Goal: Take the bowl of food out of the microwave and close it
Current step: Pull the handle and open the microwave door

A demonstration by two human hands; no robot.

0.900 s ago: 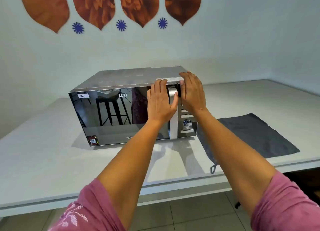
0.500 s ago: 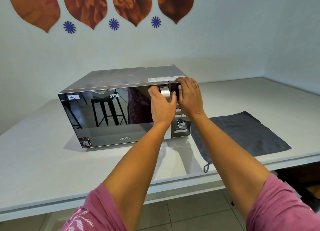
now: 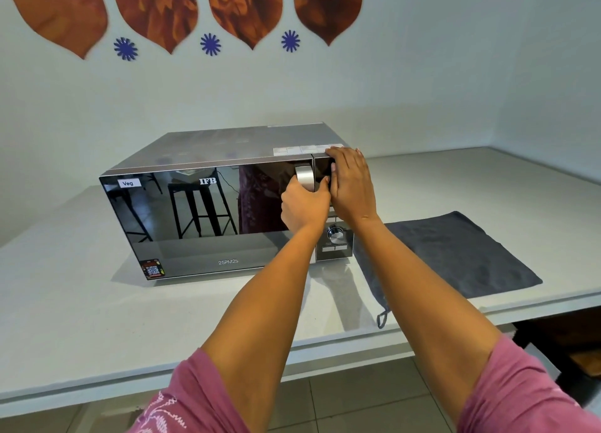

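A silver microwave [image 3: 208,146] with a dark mirrored door [image 3: 195,211] stands on the white counter, its door closed. My left hand [image 3: 304,206] is wrapped around the vertical silver door handle [image 3: 305,177]. My right hand [image 3: 351,185] lies flat against the top of the control panel, fingers spread, bracing the microwave. The bowl of food is hidden behind the mirrored door.
A dark grey cloth [image 3: 455,253] lies flat on the counter [image 3: 81,302] right of the microwave, its loop hanging near the front edge. A control knob [image 3: 335,234] sits below my right hand. The wall stands close behind, and tiled floor shows below the counter edge.
My left hand has gone from resting flat on the door to curling its fingers around the handle. My right hand stays pressed on the panel. The door remains closed.
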